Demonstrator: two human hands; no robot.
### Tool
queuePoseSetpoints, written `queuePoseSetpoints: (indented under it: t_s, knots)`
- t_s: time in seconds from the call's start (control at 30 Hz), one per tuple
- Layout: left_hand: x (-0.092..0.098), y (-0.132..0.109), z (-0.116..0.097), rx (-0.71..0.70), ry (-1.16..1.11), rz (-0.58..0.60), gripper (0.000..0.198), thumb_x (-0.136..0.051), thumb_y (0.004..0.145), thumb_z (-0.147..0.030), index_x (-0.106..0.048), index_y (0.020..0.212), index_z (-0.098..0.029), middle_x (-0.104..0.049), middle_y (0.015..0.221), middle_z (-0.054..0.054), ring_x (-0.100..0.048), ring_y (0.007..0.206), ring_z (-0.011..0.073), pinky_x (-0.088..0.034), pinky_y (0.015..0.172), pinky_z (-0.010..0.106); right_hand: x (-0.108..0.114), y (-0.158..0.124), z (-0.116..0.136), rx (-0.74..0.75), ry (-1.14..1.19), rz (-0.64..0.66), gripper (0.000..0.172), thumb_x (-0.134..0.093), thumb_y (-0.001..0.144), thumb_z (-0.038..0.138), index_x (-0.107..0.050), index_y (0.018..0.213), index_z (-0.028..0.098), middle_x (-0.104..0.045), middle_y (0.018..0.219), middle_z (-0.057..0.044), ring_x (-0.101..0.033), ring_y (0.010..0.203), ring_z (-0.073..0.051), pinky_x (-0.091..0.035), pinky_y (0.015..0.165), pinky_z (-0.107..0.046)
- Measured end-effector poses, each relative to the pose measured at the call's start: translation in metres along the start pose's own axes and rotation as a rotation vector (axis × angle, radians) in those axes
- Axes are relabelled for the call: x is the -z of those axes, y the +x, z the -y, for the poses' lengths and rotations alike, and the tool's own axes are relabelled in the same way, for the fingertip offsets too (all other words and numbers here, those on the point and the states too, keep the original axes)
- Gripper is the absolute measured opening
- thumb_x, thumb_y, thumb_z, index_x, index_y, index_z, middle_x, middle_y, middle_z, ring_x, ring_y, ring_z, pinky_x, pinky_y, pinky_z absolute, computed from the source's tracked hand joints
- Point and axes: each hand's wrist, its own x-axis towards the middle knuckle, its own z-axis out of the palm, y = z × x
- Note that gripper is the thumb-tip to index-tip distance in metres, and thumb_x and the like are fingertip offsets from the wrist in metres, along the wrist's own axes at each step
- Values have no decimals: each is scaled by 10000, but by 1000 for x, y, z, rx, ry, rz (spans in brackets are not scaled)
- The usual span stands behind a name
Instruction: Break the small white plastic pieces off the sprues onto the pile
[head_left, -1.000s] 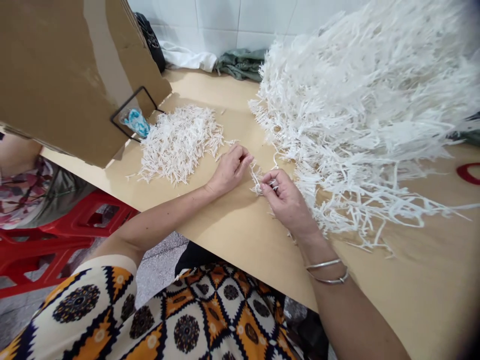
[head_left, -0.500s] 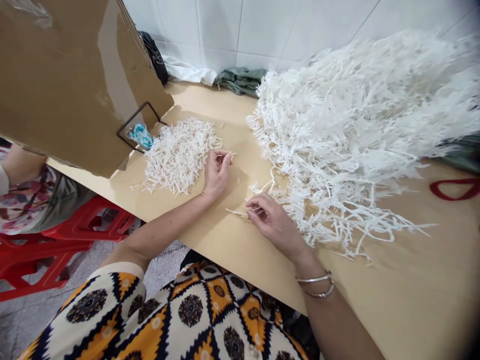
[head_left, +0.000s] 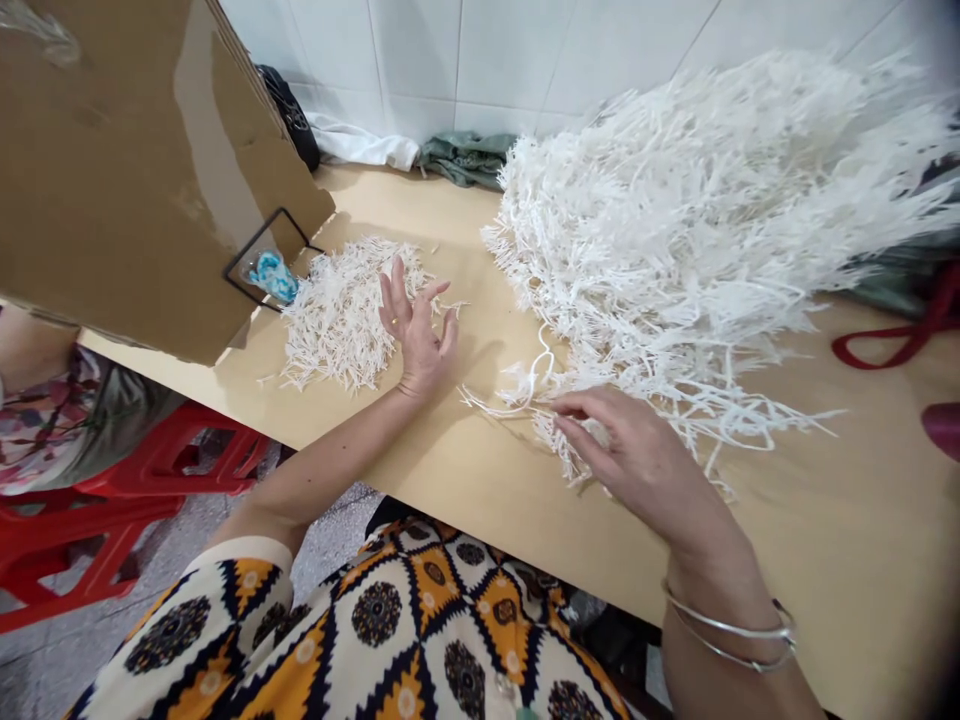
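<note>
My left hand (head_left: 418, 340) is raised at the right edge of a small heap of short, off-white twig-like pieces (head_left: 337, 320). Its fingers are spread, with nothing held in them. Lower right, my right hand (head_left: 637, 455) hovers by the near edge of a large pile of white branching strands (head_left: 675, 260). Its thumb and forefinger are apart, and I see nothing gripped between them; the other fingers are mostly hidden. A few loose white strands (head_left: 510, 408) lie on the table just left of the right fingertips.
A big cardboard box (head_left: 112, 180) stands at the left, with a black wire frame (head_left: 281, 212) and a blue-and-white bundle (head_left: 274, 277) beside it. Dark green cloth (head_left: 469, 160) lies along the wall. A red strap (head_left: 870, 362) is at right, red stools (head_left: 172, 450) at left near another person's arm (head_left: 37, 350).
My left hand has opened from a pinch, its fingers spreading upward. My right hand has moved right, parting its thumb and forefinger and leaving white strands on the table.
</note>
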Motion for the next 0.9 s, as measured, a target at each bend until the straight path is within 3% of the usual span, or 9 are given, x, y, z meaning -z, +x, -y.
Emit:
queuePoseSetpoints:
  t_s: [0.13, 0.23, 0.3, 0.37, 0.47, 0.57, 0.67, 0.77, 0.9]
  knots:
    - [3, 3, 1, 178, -4, 71, 407, -651, 923, -217, -623, 1311, -335, -70, 1807, -2, 86, 1681, 386, -19, 1239, 825, -11, 9, 0, 14, -165, -175, 153, -553, 1043, 294, -671, 1086, 207, -732, 1065, -90, -648, 1019, -285, -490, 945, -478]
    - [5, 4, 0, 141, 8, 57, 353, -636, 942, -232, -640, 1281, -328, -113, 1803, -19, 96, 1686, 352, 11, 1269, 783, -22, 14, 4, 59, -251, -160, 172, -545, 1033, 241, -664, 1146, 188, -707, 1118, -115, -602, 1102, -308, -467, 1015, -493]
    - [4, 1, -2, -9, 36, 66, 241, -590, 990, -279, -669, 1216, -308, -258, 1767, -12, -4, 1690, 326, 43, 1293, 731, -28, 12, 8, 44, -300, -125, 186, -575, 1017, 248, -658, 1169, 181, -688, 1135, -130, -574, 1126, -324, -450, 1038, -507]
    - [3, -4, -5, -205, 31, 131, 187, -530, 1042, -330, -694, 1126, -301, -451, 1668, -5, -202, 1656, 297, 70, 1299, 692, -33, 6, 11, -4, -327, -122, 189, -602, 1003, 270, -651, 1164, 184, -676, 1120, -136, -563, 1114, -332, -436, 1045, -523]
    - [3, -11, -11, -422, -78, 334, 207, -513, 1075, -401, -698, 1054, -312, -710, 1380, -22, -530, 1458, 227, 102, 1307, 647, -39, -9, 14, -80, -313, -189, 163, -587, 1015, 304, -637, 1134, 204, -676, 1088, -128, -574, 1086, -323, -420, 1052, -538]
    - [5, -14, -18, -468, -160, 546, 210, -579, 1046, -474, -682, 1120, -307, -779, 1210, -39, -668, 1268, 187, 96, 1331, 617, -48, -26, 12, -111, -306, -213, 182, -564, 1034, 330, -622, 1151, 204, -680, 1095, -124, -590, 1075, -307, -417, 1052, -530]
    - [5, -15, -21, -451, -165, 663, 241, -549, 1054, -476, -684, 1050, -276, -788, 1099, -32, -712, 1116, 170, 30, 1346, 611, -60, -38, 5, -130, -327, -200, 267, -588, 1025, 355, -616, 1228, 184, -679, 1146, -134, -574, 1110, -310, -422, 1053, -517]
    - [2, -15, -16, -379, -150, 647, 277, -478, 1083, -445, -645, 990, -245, -772, 997, -32, -715, 994, 145, -44, 1355, 573, -71, -41, -2, -164, -368, -219, 238, -599, 1012, 299, -641, 1222, 195, -711, 1128, -106, -560, 1119, -310, -420, 1029, -487]
    - [-3, -13, -9, -168, -178, 472, 336, -421, 1093, -505, -600, 1010, -233, -763, 941, -5, -714, 890, 133, -239, 1311, 521, -75, -40, -9, -154, -385, -304, 107, -600, 1008, 247, -674, 1074, 205, -755, 1017, -67, -593, 1037, -283, -415, 924, -425]
